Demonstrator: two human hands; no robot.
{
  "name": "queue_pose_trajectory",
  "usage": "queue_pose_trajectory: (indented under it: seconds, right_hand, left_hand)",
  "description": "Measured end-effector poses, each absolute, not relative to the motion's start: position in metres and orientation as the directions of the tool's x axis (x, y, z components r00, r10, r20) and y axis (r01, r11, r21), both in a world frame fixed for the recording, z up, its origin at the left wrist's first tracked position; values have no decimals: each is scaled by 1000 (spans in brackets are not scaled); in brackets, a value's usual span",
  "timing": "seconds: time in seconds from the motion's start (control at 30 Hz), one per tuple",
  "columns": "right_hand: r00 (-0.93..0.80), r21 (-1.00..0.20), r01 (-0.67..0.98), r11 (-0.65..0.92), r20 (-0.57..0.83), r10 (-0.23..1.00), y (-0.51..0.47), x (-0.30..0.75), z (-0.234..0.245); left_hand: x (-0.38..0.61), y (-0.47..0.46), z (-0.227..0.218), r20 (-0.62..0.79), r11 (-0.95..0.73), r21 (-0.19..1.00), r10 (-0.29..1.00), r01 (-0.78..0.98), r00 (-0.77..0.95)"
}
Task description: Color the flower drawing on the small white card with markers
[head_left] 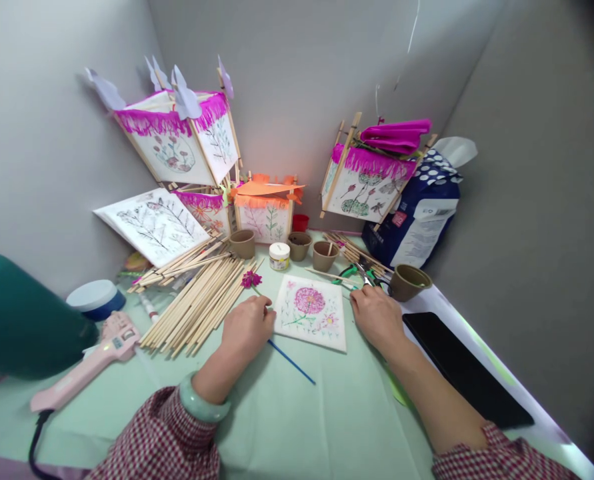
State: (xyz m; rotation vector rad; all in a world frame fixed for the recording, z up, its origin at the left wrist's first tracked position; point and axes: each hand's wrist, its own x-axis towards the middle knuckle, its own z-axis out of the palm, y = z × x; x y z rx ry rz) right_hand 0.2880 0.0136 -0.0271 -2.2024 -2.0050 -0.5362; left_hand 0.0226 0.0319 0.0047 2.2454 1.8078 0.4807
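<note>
My left hand (249,327) is closed at the left edge of a small square painted panel (297,331). A magenta flower (251,280) on a thin green stem runs down into its curled fingers. A blue stick (293,363) comes out below that hand; whether it is gripped or just lies under it is unclear. The panel lies flat, showing a round pink flower and green sprigs. On its right side rests my right hand (377,313), fingers curled, their tips mostly hidden. Just beyond it are green-handled pliers or cutters (364,273).
A bundle of wooden sticks (197,307) lies left, beside a pink glue gun (89,363) and a teal bottle (21,313). Painted lanterns (177,147) stand behind. Brown pots (325,256) and a white-lidded jar (279,256) line the middle; a black phone (467,367) lies right.
</note>
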Motion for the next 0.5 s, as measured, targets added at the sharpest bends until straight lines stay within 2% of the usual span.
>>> queue_pose_trajectory:
  seconds: [0.1, 0.17, 0.27, 0.33, 0.4, 0.5]
  right_hand:
    - [78, 140, 981, -132, 340, 937, 12, 286, -25]
    - [93, 82, 988, -133, 375, 922, 9, 283, -23]
    - [181, -159, 979, -128, 387, 904, 4, 278, -20]
    - [233, -315, 940, -127, 328, 915, 3, 274, -20]
    - [244, -405, 907, -117, 276, 930, 3, 273, -22]
    - [288, -608, 786, -116, 194, 938, 7, 275, -26]
  left_hand:
    - [23, 32, 5, 117, -217, 372, 976, 903, 186]
    - [23, 31, 6, 116, -220, 386, 975, 896, 190]
    - [23, 31, 6, 110, -224, 434, 974, 873, 196]
    - [23, 31, 7, 100, -214, 483, 977, 849, 189]
    - [23, 33, 7, 83, -193, 543, 981, 817, 177]
    - [22, 37, 9, 47, -143, 635, 988, 759, 147]
